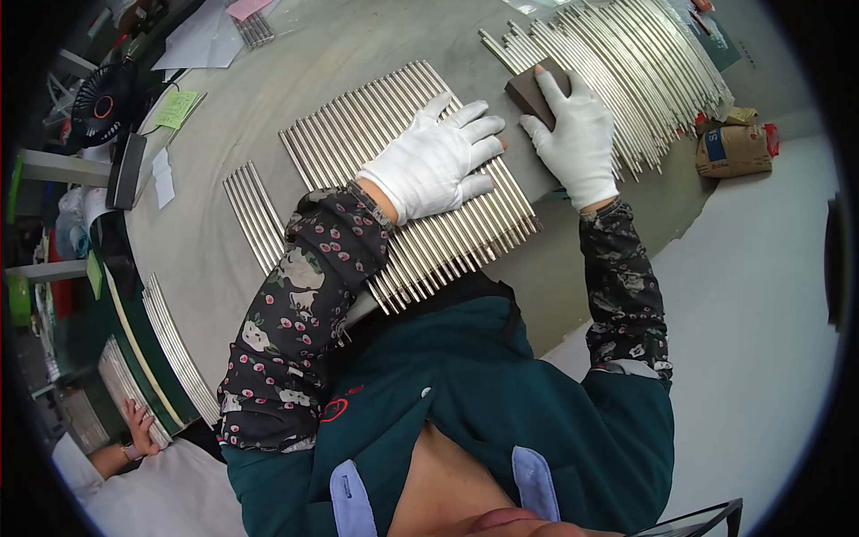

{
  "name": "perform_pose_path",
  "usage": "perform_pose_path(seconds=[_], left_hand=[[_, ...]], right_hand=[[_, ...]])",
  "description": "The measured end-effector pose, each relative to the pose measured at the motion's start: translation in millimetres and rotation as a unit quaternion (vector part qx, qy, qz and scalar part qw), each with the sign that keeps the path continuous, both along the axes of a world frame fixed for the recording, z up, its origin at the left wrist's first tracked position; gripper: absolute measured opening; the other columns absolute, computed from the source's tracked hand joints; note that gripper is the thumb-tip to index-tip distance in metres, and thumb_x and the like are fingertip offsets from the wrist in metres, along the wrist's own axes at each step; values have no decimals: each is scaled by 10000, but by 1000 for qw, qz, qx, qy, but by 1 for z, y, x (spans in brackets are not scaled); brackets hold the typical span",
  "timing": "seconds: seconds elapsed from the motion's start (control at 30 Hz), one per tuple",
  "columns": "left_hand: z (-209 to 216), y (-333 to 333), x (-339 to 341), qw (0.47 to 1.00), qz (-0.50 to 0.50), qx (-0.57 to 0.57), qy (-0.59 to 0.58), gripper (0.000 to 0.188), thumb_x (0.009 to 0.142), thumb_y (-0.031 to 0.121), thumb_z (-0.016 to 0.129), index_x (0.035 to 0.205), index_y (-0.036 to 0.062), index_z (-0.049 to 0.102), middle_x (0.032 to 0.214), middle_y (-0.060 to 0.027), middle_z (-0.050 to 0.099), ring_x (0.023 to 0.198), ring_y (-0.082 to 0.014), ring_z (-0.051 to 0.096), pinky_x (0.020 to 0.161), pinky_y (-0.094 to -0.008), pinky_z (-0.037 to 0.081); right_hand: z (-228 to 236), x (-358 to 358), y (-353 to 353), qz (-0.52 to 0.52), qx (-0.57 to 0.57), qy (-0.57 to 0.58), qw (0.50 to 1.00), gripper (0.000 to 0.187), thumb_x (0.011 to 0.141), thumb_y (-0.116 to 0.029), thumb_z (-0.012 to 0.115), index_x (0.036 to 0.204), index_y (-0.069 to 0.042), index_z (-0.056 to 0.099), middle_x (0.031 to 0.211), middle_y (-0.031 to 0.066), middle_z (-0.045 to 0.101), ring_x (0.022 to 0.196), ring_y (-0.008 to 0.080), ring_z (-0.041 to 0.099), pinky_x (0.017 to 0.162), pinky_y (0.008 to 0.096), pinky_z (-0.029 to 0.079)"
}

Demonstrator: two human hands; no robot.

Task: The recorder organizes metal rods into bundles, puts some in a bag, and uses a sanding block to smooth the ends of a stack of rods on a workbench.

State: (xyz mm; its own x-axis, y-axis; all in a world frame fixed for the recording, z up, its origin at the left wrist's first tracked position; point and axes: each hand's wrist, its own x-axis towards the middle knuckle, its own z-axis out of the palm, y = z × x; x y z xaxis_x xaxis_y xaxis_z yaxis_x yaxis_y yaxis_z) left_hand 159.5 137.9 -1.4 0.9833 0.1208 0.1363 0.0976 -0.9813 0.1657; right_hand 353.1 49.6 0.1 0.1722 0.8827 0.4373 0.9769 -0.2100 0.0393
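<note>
My left hand (434, 161), in a white glove with fingers spread, lies flat across a row of shiny metal rods (488, 234). The rods sit side by side on the grey table. My right hand (574, 134), also gloved in white, grips a dark brown block (540, 93) at the table, with thumb and fingers round it. Its grip is just left of a large, less even spread of metal rods (617, 76). Fingertips show bare at the ends of both gloves. Left of my left forearm lies a small group of rods (254, 208).
More rods (179, 353) lie along the table's left edge. A black fan (103, 106), a green note (175, 109) and white papers (204, 38) are at the far left. A brown package (735, 149) stands at right. Another person's hand (140, 428) touches rods at lower left.
</note>
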Motion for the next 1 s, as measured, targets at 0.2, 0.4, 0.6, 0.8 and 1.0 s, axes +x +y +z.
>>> perform_pose_path(seconds=[0.2,0.4,0.6,0.8,1.0], left_hand=[[-4,1,-2,1000,4,-12,-25,452,879,327,562,1232,45,547,1382,-100,459,1336,-275,353,1121,-476,212],[-6,3,-2,999,9,-28,-35,410,880,294,559,1208,48,556,1365,-105,465,1337,-282,348,1119,-492,214],[-4,2,0,999,11,-34,-30,416,888,304,553,1213,44,552,1368,-113,460,1342,-283,342,1120,-505,205],[-7,3,0,999,8,-22,-29,412,893,308,550,1209,44,553,1373,-111,458,1342,-281,343,1122,-502,203],[-5,2,0,999,6,-21,-31,416,889,310,557,1207,42,552,1375,-104,458,1343,-281,341,1121,-506,204]], right_hand=[[29,-58,-85,15,26,53,998,633,668,-272,746,1249,-116,548,1214,236,482,955,373,549,772,449,459],[19,-68,-123,-76,-52,35,995,635,630,-269,770,1203,-104,552,1210,228,477,953,357,532,729,436,433],[27,-93,-129,38,-59,111,991,572,655,-252,754,1180,-105,581,1187,226,498,948,340,541,725,437,443],[37,-114,-131,104,-86,157,978,612,635,-275,771,1195,-145,560,1208,216,479,965,352,550,768,433,457],[24,-85,-138,-58,-37,32,997,610,634,-278,765,1188,-114,571,1202,211,499,978,334,535,769,451,433]])
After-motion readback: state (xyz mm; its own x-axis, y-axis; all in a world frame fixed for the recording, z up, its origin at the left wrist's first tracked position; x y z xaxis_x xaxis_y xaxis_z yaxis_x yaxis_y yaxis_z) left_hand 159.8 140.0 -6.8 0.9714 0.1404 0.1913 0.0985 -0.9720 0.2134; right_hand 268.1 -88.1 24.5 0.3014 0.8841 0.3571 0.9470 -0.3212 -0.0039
